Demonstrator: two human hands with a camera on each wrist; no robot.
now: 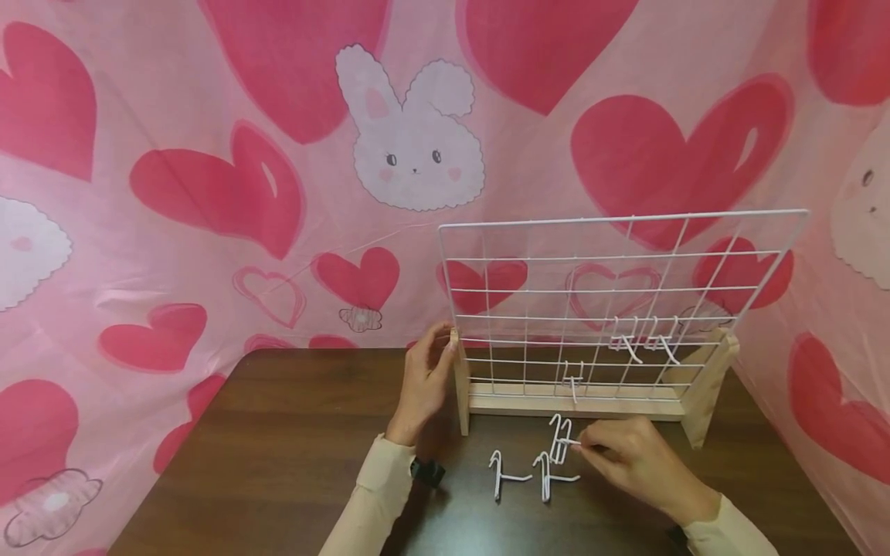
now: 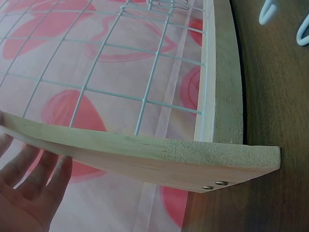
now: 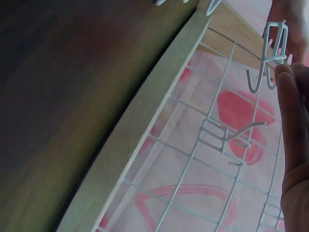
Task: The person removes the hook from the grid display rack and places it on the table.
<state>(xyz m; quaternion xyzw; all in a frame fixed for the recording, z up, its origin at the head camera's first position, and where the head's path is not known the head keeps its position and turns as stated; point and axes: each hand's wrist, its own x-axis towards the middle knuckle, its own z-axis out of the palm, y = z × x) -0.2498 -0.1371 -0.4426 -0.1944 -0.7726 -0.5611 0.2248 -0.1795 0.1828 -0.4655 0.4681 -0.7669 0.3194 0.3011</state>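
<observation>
A white wire grid (image 1: pixel 549 290) stands upright in a wooden stand (image 1: pixel 577 405). My left hand (image 1: pixel 426 386) holds the top of the stand's left side panel; in the left wrist view its fingers (image 2: pixel 57 181) lie along the outer face. My right hand (image 1: pixel 636 459) pinches the prong of a white wire hook (image 1: pixel 560 439), raised in front of the grid. In the right wrist view this hook (image 3: pixel 275 50) shows its two curved ends. Three hooks hang on the grid: one low near the middle (image 1: pixel 573 378) and two higher at the right (image 1: pixel 664 341).
Two more white hooks, one at left (image 1: pixel 497 477) and one beside it (image 1: pixel 545 479), lie on the dark wooden table (image 1: pixel 292 448) before the stand. A pink cloth (image 1: pixel 278 100) with hearts and rabbits hangs behind. The stand's right panel (image 1: pixel 711 390) is near the table's right side.
</observation>
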